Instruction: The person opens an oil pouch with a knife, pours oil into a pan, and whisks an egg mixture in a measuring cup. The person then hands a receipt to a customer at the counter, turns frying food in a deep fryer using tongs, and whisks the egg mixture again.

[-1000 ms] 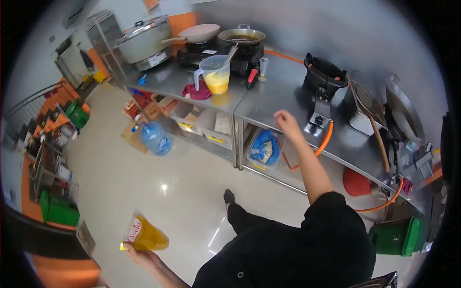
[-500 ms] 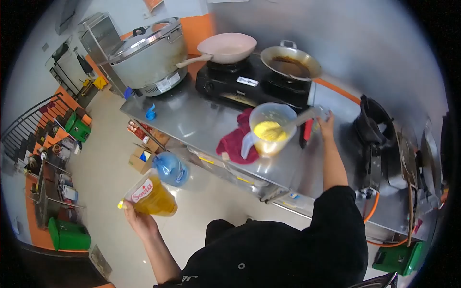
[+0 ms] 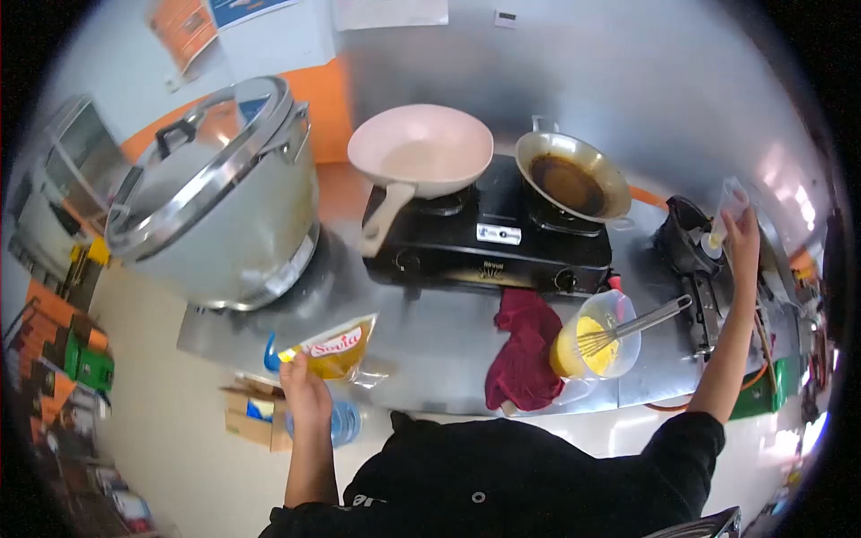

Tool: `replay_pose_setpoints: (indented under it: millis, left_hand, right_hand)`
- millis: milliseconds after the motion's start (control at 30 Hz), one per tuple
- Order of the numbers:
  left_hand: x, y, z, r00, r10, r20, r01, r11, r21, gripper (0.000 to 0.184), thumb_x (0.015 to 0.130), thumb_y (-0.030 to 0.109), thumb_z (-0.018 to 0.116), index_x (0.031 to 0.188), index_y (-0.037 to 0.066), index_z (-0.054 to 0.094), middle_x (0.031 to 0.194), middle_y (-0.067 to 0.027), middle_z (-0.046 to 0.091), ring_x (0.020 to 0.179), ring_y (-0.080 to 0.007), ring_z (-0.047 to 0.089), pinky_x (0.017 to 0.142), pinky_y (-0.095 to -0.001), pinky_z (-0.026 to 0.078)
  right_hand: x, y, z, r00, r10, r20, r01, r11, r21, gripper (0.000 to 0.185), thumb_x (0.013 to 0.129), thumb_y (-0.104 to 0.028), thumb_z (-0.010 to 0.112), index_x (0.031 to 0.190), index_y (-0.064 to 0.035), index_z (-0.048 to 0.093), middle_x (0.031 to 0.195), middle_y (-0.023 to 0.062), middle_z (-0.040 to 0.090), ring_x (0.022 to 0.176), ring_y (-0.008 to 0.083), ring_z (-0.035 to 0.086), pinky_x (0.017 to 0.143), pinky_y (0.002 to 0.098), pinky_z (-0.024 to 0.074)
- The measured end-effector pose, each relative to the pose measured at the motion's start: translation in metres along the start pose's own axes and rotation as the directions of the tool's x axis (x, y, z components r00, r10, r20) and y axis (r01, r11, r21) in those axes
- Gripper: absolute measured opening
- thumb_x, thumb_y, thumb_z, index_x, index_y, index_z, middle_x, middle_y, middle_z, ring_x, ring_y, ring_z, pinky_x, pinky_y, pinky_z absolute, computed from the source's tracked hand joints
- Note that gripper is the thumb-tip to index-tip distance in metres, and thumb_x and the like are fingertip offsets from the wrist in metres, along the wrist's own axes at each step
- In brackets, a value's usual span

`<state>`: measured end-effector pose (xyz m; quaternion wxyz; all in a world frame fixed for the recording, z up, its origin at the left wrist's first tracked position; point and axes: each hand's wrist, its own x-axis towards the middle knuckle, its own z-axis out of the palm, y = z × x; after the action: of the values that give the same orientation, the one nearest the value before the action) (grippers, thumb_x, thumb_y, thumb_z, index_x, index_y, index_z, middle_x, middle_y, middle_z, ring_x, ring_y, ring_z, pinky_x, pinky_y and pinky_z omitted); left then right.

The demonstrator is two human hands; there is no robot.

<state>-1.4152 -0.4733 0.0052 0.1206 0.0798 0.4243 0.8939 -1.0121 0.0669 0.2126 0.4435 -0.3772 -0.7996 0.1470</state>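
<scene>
My left hand (image 3: 306,387) grips the Sovia oil pouch (image 3: 339,348) by its yellow-capped corner, over the counter's front edge. At the right, my right hand (image 3: 741,228) is closed round a small clear measuring cup (image 3: 732,203), raised near the black pot. A clear jug (image 3: 625,361) of yellow mixture stands on the counter with a whisk (image 3: 639,325) leaning in it. Left of the jug lies a dark red cloth (image 3: 525,351). The black stove (image 3: 489,235) bears a pink pan (image 3: 421,148) and a metal pan with brown oily residue (image 3: 572,183).
A large lidded cooker (image 3: 235,211) occupies the counter's left end. At the right sit a black pot (image 3: 687,240) on a burner and other metal cookware. Below the counter are a cardboard box (image 3: 247,417) and a blue water bottle (image 3: 345,423). A green bin (image 3: 758,394) is at the lower right.
My right hand has lifted the measuring cup off the counter and moved it right. My left hand has brought the oil pouch over the counter edge. The view has moved closer to the stove.
</scene>
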Motion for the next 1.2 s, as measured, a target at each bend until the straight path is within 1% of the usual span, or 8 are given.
replay_pose_setpoints:
  millis: [433,533,600,667,800,900,1067,1200]
  left_hand:
    - [0.085,-0.006,-0.024,0.983,-0.186,0.01,0.186,0.982,0.018,0.019,0.087,0.014,0.048,0.103,0.003,0.048,0.097,-0.008,0.056,0.094,-0.0192,0.053,0.087,-0.0328,0.038]
    - [0.077,-0.005,-0.022,0.952,0.305,-0.04,-0.225,0.78,0.584,0.021,0.083,0.01,0.05,0.103,0.003,0.048,0.097,-0.0089,0.056,0.088,-0.0229,0.053,0.084,-0.0345,0.038]
    - [0.065,-0.022,-0.056,0.529,0.82,0.219,-0.616,0.194,0.763,0.023,0.077,0.005,0.05,0.1,0.003,0.049,0.094,-0.0082,0.056,0.079,-0.0255,0.053,0.079,-0.0363,0.039]
    - [0.052,0.0,-0.041,0.294,0.508,0.809,-0.952,0.228,0.203,0.019,0.078,0.007,0.049,0.097,0.003,0.052,0.088,-0.0062,0.057,0.07,-0.0229,0.05,0.071,-0.0353,0.041]
    - [0.032,-0.073,0.013,0.477,-0.525,0.705,-0.092,0.768,0.634,0.022,0.09,0.024,0.043,0.091,0.004,0.052,0.082,-0.0052,0.055,0.066,-0.0153,0.05,0.062,-0.0289,0.042]
    - [0.066,-0.17,0.052,0.371,-0.917,0.148,0.848,0.399,0.347,0.038,0.09,0.041,0.035,0.097,0.007,0.049,0.085,-0.0073,0.055,0.063,-0.0146,0.049,0.059,-0.0276,0.044]
    - [0.109,-0.208,0.077,0.664,-0.711,0.229,0.717,0.693,0.074,0.051,0.088,0.05,0.036,0.09,0.001,0.049,0.078,-0.0083,0.053,0.061,-0.0148,0.047,0.059,-0.0264,0.042]
    - [0.114,-0.219,0.076,0.497,-0.746,0.443,0.821,0.238,-0.52,0.042,0.09,0.038,0.03,0.091,0.0,0.048,0.074,-0.0076,0.051,0.06,-0.014,0.044,0.055,-0.0262,0.038]
  right_hand:
    - [0.05,-0.253,0.32,0.725,-0.608,0.323,0.682,0.699,-0.215,0.049,0.072,-0.021,0.068,0.114,-0.0046,0.047,0.108,0.0114,0.054,0.099,0.0249,0.053,0.083,0.0354,0.0431]
    - [0.053,-0.263,0.365,0.855,-0.461,0.236,0.492,0.866,-0.093,0.049,0.073,-0.023,0.068,0.113,-0.0034,0.047,0.103,0.0117,0.057,0.094,0.0236,0.055,0.081,0.0339,0.0437]
    - [0.047,-0.266,0.382,0.932,-0.321,0.172,0.325,0.946,0.003,0.049,0.074,-0.024,0.068,0.114,-0.003,0.047,0.1,0.0112,0.058,0.091,0.0215,0.056,0.079,0.0325,0.044]
    - [0.037,-0.269,0.387,0.981,-0.192,0.021,0.148,0.816,0.559,0.052,0.073,-0.029,0.068,0.111,0.0006,0.047,0.099,0.0131,0.058,0.09,0.0232,0.057,0.08,0.0333,0.044]
    - [0.014,-0.286,0.354,0.996,-0.05,0.073,-0.016,0.714,0.7,0.051,0.074,-0.025,0.068,0.112,0.0006,0.046,0.1,0.0104,0.056,0.091,0.0196,0.055,0.08,0.032,0.0431]
    - [0.011,-0.287,0.333,0.998,-0.046,0.053,-0.01,0.65,0.76,0.052,0.074,-0.022,0.068,0.114,0.0004,0.044,0.103,0.0108,0.055,0.095,0.02,0.053,0.082,0.0322,0.042]
    - [0.011,-0.286,0.292,0.962,-0.261,0.073,0.127,0.673,0.729,0.051,0.074,-0.017,0.067,0.115,0.001,0.042,0.107,0.0113,0.052,0.099,0.0195,0.051,0.085,0.0322,0.0407]
    - [-0.032,-0.281,0.267,0.978,-0.186,0.09,0.045,0.616,0.787,0.05,0.075,-0.013,0.066,0.116,0.0007,0.042,0.111,0.012,0.05,0.1,0.0188,0.05,0.085,0.0312,0.0409]
